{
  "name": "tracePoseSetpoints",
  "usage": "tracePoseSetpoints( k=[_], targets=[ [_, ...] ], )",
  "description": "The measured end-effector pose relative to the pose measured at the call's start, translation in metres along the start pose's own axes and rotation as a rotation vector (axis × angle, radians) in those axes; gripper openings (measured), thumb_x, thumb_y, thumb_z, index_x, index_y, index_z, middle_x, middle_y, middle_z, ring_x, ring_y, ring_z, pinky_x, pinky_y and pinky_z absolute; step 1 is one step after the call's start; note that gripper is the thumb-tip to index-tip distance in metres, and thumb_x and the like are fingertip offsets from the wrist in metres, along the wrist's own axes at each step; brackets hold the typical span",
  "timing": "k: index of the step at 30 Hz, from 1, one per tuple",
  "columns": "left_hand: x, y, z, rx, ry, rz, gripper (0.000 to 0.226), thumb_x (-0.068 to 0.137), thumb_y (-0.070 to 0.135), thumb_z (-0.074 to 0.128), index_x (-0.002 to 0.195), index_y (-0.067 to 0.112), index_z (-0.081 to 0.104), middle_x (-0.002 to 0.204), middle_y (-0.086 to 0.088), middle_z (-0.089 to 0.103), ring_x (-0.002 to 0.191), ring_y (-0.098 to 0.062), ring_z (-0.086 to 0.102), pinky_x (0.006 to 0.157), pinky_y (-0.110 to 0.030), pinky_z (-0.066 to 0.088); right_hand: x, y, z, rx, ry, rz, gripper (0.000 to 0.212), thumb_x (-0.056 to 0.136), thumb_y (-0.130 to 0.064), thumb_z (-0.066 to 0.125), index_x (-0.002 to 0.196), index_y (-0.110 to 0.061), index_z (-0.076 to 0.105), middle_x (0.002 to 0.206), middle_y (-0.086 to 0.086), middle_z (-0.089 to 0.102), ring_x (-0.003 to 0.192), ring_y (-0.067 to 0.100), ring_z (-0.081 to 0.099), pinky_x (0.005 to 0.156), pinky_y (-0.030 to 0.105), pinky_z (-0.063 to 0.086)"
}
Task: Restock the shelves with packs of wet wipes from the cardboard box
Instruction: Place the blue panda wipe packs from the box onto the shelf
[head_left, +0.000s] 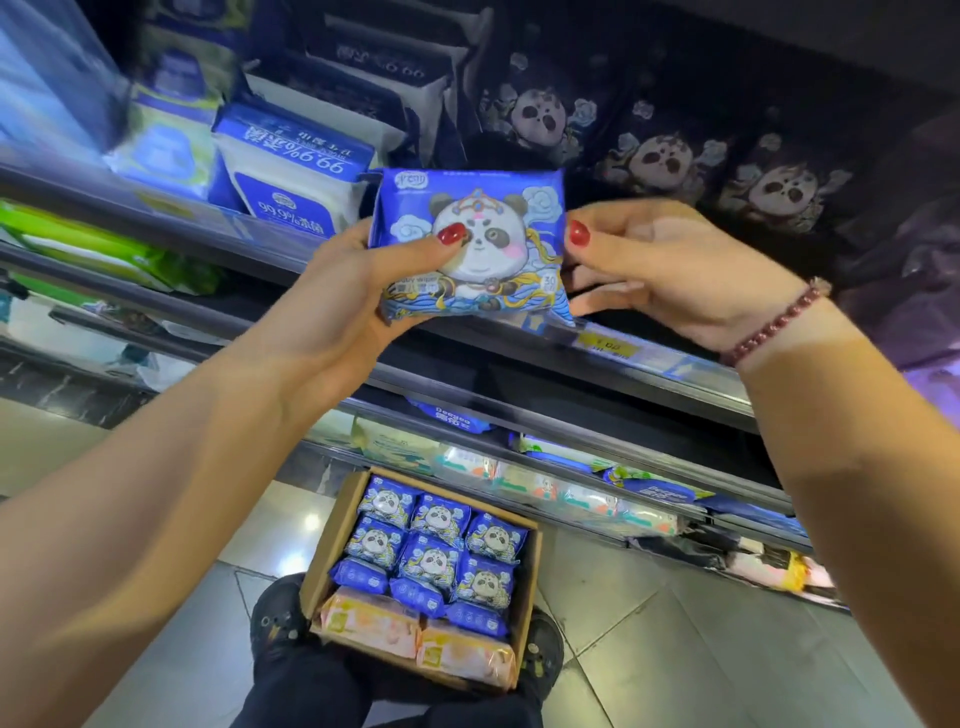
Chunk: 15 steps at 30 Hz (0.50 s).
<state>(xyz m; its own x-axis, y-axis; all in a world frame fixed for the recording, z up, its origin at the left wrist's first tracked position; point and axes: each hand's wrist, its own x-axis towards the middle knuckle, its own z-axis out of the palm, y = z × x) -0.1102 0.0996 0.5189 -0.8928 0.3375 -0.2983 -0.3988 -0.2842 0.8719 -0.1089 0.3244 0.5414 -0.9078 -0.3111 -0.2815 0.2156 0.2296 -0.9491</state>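
Note:
I hold a blue panda-print pack of wet wipes (498, 234) up in front of the upper shelf (649, 374). My left hand (358, 296) grips its left side and bottom, thumb pressed on the panda's face. My right hand (670, 265) pinches its right edge with the thumb on the front. Down on the floor, between my shoes, the open cardboard box (332, 540) holds several more panda packs (434, 561) and two orange packs (415, 631). In the dark part of the shelf, matching panda packs (665, 156) stand in a row.
Blue-and-white wipe packs (296, 176) sit on the shelf to the left, green packs (104, 249) one level down. Lower shelves carry mixed wipe packs (561, 493). A yellow price tag (608, 345) is on the shelf edge. Tiled floor (675, 649) surrounds the box.

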Motion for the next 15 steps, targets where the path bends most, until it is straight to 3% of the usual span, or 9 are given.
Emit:
tracePoseSetpoints(
  k=[6,8,10,12,13,15],
  targets=[
    [0.022,0.01,0.016,0.109,0.048,0.085,0.039,0.084,0.015,0.067,0.121,0.005,0.059,0.111,-0.009,0.071,0.101,-0.023,0.069,0.094,-0.035,0.053,0.015,-0.005,0.01,0.099,0.142,0.029,0.036,0.063,-0.027,0.076,0.094,-0.01,0.07,0.089,0.004,0.075,0.08,0.013,0.07,0.072,0.026,0.058],
    [0.029,0.013,0.021,0.258,0.11,0.161,0.029,0.084,0.016,0.07,0.111,0.009,0.063,0.103,-0.003,0.072,0.094,-0.014,0.07,0.087,-0.025,0.054,0.024,-0.006,0.004,0.144,0.18,0.084,0.009,0.076,-0.019,0.071,0.082,-0.012,0.073,0.079,-0.003,0.074,0.075,0.006,0.068,0.074,0.022,0.057],
    [0.031,0.012,0.019,0.414,0.194,0.262,0.024,0.083,0.019,0.072,0.103,0.016,0.061,0.098,0.005,0.069,0.087,0.0,0.067,0.08,-0.014,0.052,0.035,-0.006,-0.005,0.211,0.266,0.108,0.011,0.086,-0.013,0.064,0.078,-0.014,0.07,0.066,-0.009,0.072,0.065,0.001,0.067,0.071,0.019,0.056],
    [0.029,0.004,0.007,0.598,0.262,0.368,0.032,0.081,0.023,0.074,0.108,0.016,0.06,0.102,0.007,0.066,0.092,0.002,0.063,0.085,-0.012,0.05,0.051,-0.002,-0.016,0.306,0.388,0.085,0.004,0.086,-0.014,0.066,0.083,-0.015,0.063,0.063,-0.01,0.07,0.06,0.001,0.066,0.064,0.02,0.058],
    [0.028,-0.003,0.0,0.723,0.27,0.428,0.034,0.08,0.026,0.074,0.11,0.016,0.061,0.105,0.006,0.065,0.096,-0.002,0.062,0.088,-0.012,0.048,0.059,0.001,-0.021,0.316,0.421,0.068,0.011,0.081,-0.018,0.072,0.088,-0.016,0.063,0.07,-0.008,0.071,0.064,0.002,0.068,0.062,0.022,0.058],
    [0.027,-0.018,-0.011,0.954,0.253,0.539,0.031,0.079,0.029,0.075,0.106,0.016,0.065,0.102,0.007,0.064,0.097,-0.006,0.058,0.087,-0.007,0.041,0.069,0.003,-0.022,0.274,0.446,0.074,0.056,0.059,-0.035,0.084,0.107,-0.015,0.064,0.093,-0.004,0.071,0.078,0.005,0.071,0.066,0.023,0.056]
  ],
)
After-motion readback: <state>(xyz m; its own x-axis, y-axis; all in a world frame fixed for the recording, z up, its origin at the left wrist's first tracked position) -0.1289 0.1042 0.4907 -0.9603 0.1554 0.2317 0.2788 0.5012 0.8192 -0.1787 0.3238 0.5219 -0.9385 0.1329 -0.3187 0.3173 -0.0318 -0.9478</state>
